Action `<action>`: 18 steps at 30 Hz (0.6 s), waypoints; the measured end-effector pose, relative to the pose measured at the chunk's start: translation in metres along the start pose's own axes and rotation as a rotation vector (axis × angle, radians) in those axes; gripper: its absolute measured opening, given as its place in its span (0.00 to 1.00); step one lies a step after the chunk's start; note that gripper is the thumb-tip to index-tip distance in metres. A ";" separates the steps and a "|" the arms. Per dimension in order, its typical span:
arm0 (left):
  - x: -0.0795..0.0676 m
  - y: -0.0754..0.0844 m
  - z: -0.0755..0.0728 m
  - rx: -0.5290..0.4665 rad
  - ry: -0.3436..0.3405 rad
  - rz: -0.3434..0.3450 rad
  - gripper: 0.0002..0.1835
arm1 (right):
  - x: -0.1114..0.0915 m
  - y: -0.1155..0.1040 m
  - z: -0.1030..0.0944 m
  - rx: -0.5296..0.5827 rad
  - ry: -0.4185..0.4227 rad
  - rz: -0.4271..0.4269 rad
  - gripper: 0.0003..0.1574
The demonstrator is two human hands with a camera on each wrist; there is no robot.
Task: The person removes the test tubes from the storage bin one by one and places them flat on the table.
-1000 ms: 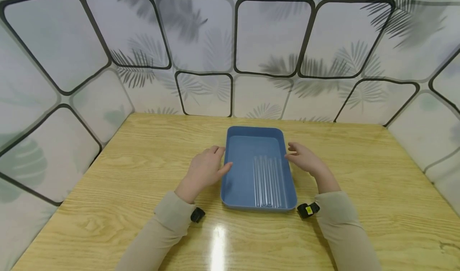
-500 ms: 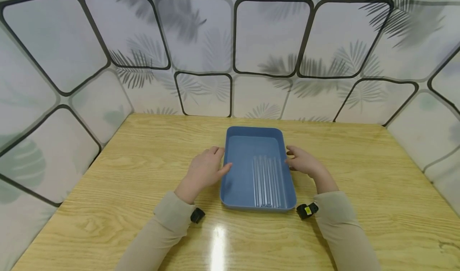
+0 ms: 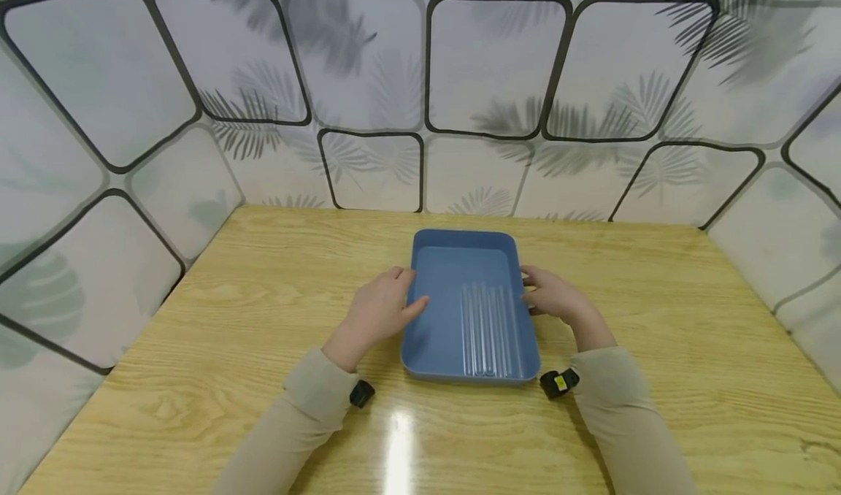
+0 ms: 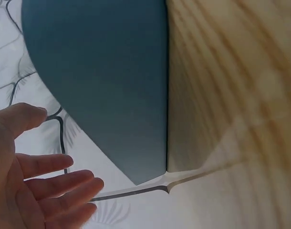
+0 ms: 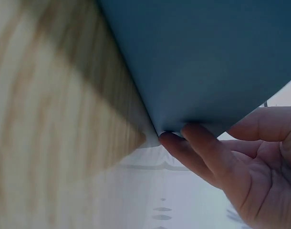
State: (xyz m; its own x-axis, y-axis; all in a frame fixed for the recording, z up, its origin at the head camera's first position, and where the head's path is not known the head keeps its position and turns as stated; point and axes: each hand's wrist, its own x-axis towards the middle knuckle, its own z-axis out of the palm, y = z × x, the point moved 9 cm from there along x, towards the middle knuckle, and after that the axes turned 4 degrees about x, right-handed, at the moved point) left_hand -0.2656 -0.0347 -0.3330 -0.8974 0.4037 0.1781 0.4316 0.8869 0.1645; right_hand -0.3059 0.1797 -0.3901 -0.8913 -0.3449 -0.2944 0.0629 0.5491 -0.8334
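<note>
A blue rectangular tray (image 3: 436,320) lies on the table, longer from front to back. Several clear, slender tubes (image 3: 489,331) lie side by side in its right half. My left hand (image 3: 377,309) is at the tray's left side, its thumb above the rim. In the left wrist view the fingers (image 4: 59,183) are spread and loosely bent, apart from the tray's outer wall (image 4: 107,86). At the right side, my right hand (image 3: 558,294) touches the tray. In the right wrist view its fingertips (image 5: 195,131) press against the outer wall (image 5: 198,62).
A wood-grain table (image 3: 263,276) spreads around the tray on all sides. Pale patterned panels (image 3: 368,64) with dark outlines and leaf shapes stand behind it and at both sides. Small black devices sit at the left wrist (image 3: 361,393) and right wrist (image 3: 558,383).
My right hand has come in from just beside the tray to touch its right wall. The tray has shifted very slightly left, and my left hand has edged slightly right.
</note>
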 end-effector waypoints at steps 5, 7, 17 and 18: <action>0.005 0.002 0.009 -0.169 -0.061 -0.021 0.21 | -0.001 -0.002 0.002 0.001 -0.005 0.016 0.40; 0.007 0.004 0.015 -0.267 -0.110 -0.032 0.20 | -0.001 -0.002 0.002 -0.001 -0.001 0.020 0.40; 0.021 0.023 0.039 -0.502 -0.285 -0.063 0.18 | 0.000 -0.001 0.000 0.003 0.020 0.025 0.40; 0.023 0.024 0.043 -0.511 -0.304 -0.077 0.19 | 0.000 -0.002 0.000 0.003 0.020 0.023 0.40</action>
State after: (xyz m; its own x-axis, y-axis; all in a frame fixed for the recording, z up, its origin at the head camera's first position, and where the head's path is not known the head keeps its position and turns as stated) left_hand -0.2795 0.0054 -0.3663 -0.8813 0.4556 -0.1255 0.2866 0.7264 0.6247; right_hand -0.3057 0.1791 -0.3886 -0.8984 -0.3170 -0.3040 0.0848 0.5539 -0.8282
